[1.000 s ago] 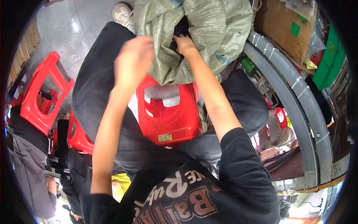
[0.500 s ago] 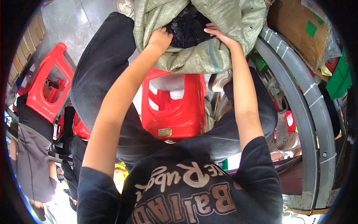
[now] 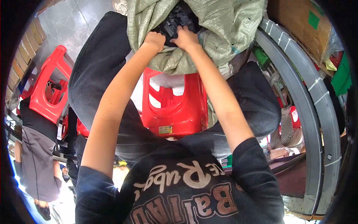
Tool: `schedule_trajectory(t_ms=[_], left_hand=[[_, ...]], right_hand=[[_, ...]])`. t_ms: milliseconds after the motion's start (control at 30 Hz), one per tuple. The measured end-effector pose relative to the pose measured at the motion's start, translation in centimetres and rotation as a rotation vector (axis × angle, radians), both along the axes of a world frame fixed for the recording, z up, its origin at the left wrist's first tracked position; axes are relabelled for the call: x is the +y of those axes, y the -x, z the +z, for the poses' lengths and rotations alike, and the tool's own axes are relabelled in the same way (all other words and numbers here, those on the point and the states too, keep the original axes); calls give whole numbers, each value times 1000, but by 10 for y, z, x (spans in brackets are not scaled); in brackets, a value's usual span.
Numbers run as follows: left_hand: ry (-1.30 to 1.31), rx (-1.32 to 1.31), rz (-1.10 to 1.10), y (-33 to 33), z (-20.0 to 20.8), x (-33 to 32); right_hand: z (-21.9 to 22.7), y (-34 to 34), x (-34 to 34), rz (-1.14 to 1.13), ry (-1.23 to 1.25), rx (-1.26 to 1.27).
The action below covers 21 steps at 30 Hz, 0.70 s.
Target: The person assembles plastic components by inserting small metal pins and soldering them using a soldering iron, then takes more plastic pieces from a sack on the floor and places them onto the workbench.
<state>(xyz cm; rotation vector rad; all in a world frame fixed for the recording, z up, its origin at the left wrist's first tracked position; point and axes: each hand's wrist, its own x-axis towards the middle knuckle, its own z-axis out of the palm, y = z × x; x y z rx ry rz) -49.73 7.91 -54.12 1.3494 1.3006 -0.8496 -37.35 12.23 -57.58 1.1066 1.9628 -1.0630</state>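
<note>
A pale green woven sack (image 3: 223,33) stands open in front of me, its mouth folded down. Inside it lies a mass of dark, shiny black pieces (image 3: 181,18), too jumbled to tell their kind. My left hand (image 3: 154,40) is closed at the sack's near left rim, fingers curled over the folded edge. Close beside it, my right hand (image 3: 185,38) reaches into the mouth, thumb and fingers bent around some of the black pieces. Its fingertips are partly hidden among them.
Between my knees stands a red plastic stool (image 3: 175,115); another red stool (image 3: 50,86) is at the left. A curved grey metal frame (image 3: 304,108) runs along the right, with a cardboard box (image 3: 298,28) behind it. A person in grey (image 3: 39,160) is at the lower left.
My right hand has moved left from the sack's right side to the black pieces near my left hand. The sack's right side has sagged inward, narrowing the mouth. My left hand has shifted slightly left.
</note>
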Motion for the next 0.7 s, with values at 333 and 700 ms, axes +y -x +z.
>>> schedule_trajectory(t_ms=[333, 700], left_hand=[[-1, -115, -437, 27, 58, -12], [-76, -50, -387, 33, 68, 4]], right_hand=[[-7, 9, -10, -401, -388, 260], [-18, 73, -58, -289, -195, 144]])
